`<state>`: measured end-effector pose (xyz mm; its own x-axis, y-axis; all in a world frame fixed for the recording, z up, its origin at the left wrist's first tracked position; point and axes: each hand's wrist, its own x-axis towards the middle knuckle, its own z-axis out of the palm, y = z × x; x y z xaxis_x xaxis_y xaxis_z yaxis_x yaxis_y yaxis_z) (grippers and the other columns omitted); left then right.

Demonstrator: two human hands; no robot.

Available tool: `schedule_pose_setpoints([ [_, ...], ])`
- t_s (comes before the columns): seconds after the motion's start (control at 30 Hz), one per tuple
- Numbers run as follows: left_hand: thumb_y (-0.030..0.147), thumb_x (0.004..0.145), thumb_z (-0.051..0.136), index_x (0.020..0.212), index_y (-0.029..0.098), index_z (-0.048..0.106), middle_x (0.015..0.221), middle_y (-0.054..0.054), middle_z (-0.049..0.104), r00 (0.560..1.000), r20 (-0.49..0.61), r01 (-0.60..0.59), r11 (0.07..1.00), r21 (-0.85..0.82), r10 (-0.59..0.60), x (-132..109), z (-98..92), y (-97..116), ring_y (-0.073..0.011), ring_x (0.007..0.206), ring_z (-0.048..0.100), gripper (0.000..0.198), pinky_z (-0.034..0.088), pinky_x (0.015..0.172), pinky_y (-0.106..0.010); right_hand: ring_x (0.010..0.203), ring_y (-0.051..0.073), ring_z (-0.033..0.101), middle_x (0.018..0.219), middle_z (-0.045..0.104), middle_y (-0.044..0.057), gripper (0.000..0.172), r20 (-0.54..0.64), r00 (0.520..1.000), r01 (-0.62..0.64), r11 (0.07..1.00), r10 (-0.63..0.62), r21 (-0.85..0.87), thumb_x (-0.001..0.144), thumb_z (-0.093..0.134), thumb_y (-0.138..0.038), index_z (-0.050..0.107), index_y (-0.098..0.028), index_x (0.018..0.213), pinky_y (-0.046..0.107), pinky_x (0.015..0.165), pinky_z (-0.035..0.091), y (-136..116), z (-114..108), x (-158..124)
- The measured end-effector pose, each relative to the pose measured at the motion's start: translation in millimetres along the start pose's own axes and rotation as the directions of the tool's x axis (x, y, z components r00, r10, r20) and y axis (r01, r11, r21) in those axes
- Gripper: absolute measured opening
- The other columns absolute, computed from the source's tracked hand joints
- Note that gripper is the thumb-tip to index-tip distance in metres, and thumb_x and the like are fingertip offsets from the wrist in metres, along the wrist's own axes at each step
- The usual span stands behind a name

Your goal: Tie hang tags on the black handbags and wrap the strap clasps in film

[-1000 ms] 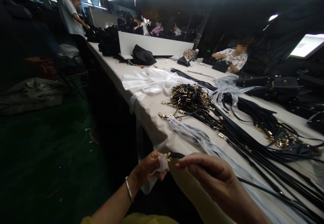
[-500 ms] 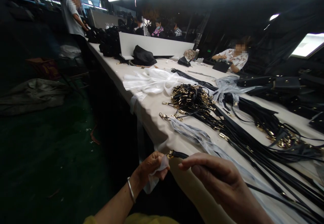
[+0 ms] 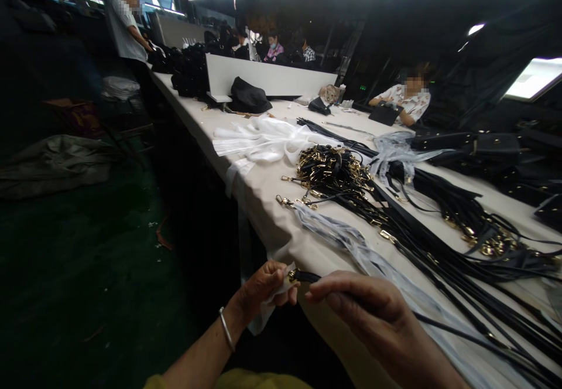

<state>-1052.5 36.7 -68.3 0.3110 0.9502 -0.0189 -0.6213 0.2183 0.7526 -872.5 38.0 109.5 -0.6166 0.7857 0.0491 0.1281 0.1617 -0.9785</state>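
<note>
My left hand, with a bracelet at the wrist, pinches a strip of thin white wrapping around a gold metal clasp. The clasp is at the end of a thin black strap. My right hand is beside it, fingers fairly straight and close together around the strap, which passes behind them and comes out past the hand towards the table. The grip of its far fingers is hidden. Behind both hands lies a bunch of wrapped straps with gold clasps.
On the cloth-covered table are a heap of gold-clasped straps, white strips, long black straps and a black bag. A person sits across the table; another stands at the far left.
The clasp end and my left fingers have shifted slightly, with the wrapping now further behind the clasp. My right hand has moved a little left and down along the strap.
</note>
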Motion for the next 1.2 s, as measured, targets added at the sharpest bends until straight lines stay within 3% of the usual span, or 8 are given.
schedule_pose_setpoints([
  [0.13, 0.069, 0.061, 0.077, 0.075, 0.010, 0.072, 0.062, -0.008, 0.069, 1.000, 0.022, -0.001, 1.000, 0.020, 0.001, 0.4, 1.6, 6.3, -0.0081, 0.037, 0.049, 0.060, 0.032, 0.037, -0.019, 0.087, 0.019, 0.073, 0.092, 0.078, 0.004, 0.019, -0.007, 0.999, -0.032, 0.999, 0.032, -0.036, 0.090, 0.064, -0.037, 0.079, -0.025, 0.092, 0.023, 0.081, 0.057, 2.8, -5.7, 2.5],
  [0.3, 0.048, 0.068, 0.080, 0.083, 0.009, 0.076, 0.072, -0.012, 0.073, 0.998, 0.004, 0.064, 0.979, 0.193, -0.066, -5.0, 11.1, 27.2, -0.0141, 0.053, 0.061, 0.042, 0.045, 0.051, -0.021, 0.088, 0.019, 0.071, 0.092, 0.077, 0.002, 0.020, 0.133, 0.984, -0.082, 0.961, 0.120, -0.264, 0.091, 0.060, -0.033, 0.077, -0.024, 0.094, 0.023, 0.081, 0.054, 10.3, -17.8, 5.6],
  [0.57, 0.021, 0.069, 0.074, 0.091, 0.012, 0.079, 0.071, -0.003, 0.069, 0.984, -0.028, 0.169, 0.866, 0.470, -0.177, -5.0, 16.8, 50.2, -0.0104, 0.058, 0.054, 0.024, 0.038, 0.055, -0.020, 0.079, 0.015, 0.063, 0.085, 0.072, -0.002, 0.018, 0.210, 0.947, -0.054, 0.767, 0.242, -0.639, 0.087, 0.058, -0.020, 0.068, -0.027, 0.100, 0.023, 0.070, 0.043, 10.0, -37.1, 6.2],
  [0.77, 0.020, 0.069, 0.073, 0.091, 0.014, 0.079, 0.071, -0.001, 0.069, 0.968, 0.025, 0.188, 0.791, 0.583, -0.249, 0.6, 27.8, 46.1, -0.0107, 0.060, 0.053, 0.024, 0.039, 0.056, -0.019, 0.096, 0.022, 0.064, 0.104, 0.072, 0.005, 0.049, 0.200, 0.937, -0.018, 0.612, 0.286, -0.791, 0.083, 0.055, -0.017, 0.055, -0.028, 0.131, 0.029, 0.079, 0.043, 27.3, -34.7, 3.6],
  [0.93, 0.022, 0.069, 0.074, 0.079, 0.014, 0.075, 0.064, 0.000, 0.066, 0.974, 0.052, 0.150, 0.797, 0.585, -0.221, 8.0, 36.5, 28.3, -0.0119, 0.057, 0.056, 0.013, 0.041, 0.054, -0.020, 0.093, 0.024, 0.065, 0.100, 0.072, 0.007, 0.049, 0.205, 0.935, -0.004, 0.591, 0.288, -0.807, 0.082, 0.055, -0.020, 0.055, -0.023, 0.131, 0.030, 0.077, 0.043, 42.4, -29.2, 10.0],
  [1.03, 0.021, 0.069, 0.075, 0.084, 0.015, 0.072, 0.065, 0.002, 0.064, 0.988, 0.014, 0.115, 0.792, 0.600, -0.154, 7.1, 33.8, 26.0, -0.0109, 0.054, 0.056, 0.016, 0.042, 0.052, -0.019, 0.078, 0.020, 0.065, 0.091, 0.073, 0.005, 0.047, 0.181, 0.909, -0.125, 0.663, 0.374, -0.738, 0.085, 0.059, -0.033, 0.058, -0.021, 0.130, 0.026, 0.069, 0.045, 43.0, -46.2, 11.1],
  [1.13, 0.020, 0.068, 0.078, 0.099, 0.017, 0.068, 0.067, 0.003, 0.064, 0.994, 0.005, 0.085, 0.776, 0.625, -0.112, 4.2, 31.4, 28.4, -0.0107, 0.054, 0.056, 0.033, 0.043, 0.051, -0.019, 0.057, 0.013, 0.058, 0.075, 0.072, 0.002, 0.032, 0.207, 0.853, -0.261, 0.735, 0.480, -0.626, 0.093, 0.047, -0.037, 0.071, -0.020, 0.106, 0.021, 0.053, 0.040, 42.5, -62.8, 9.3],
  [1.2, 0.019, 0.068, 0.079, 0.109, 0.018, 0.065, 0.068, 0.004, 0.064, 0.993, 0.023, 0.067, 0.734, 0.676, -0.112, 3.6, 33.3, 30.5, -0.0107, 0.054, 0.057, 0.044, 0.042, 0.051, -0.018, 0.056, 0.012, 0.055, 0.071, 0.070, 0.001, 0.032, 0.200, 0.865, -0.249, 0.740, 0.460, -0.625, 0.093, 0.045, -0.033, 0.074, -0.019, 0.088, 0.020, 0.052, 0.037, 43.9, -65.2, 8.4],
])
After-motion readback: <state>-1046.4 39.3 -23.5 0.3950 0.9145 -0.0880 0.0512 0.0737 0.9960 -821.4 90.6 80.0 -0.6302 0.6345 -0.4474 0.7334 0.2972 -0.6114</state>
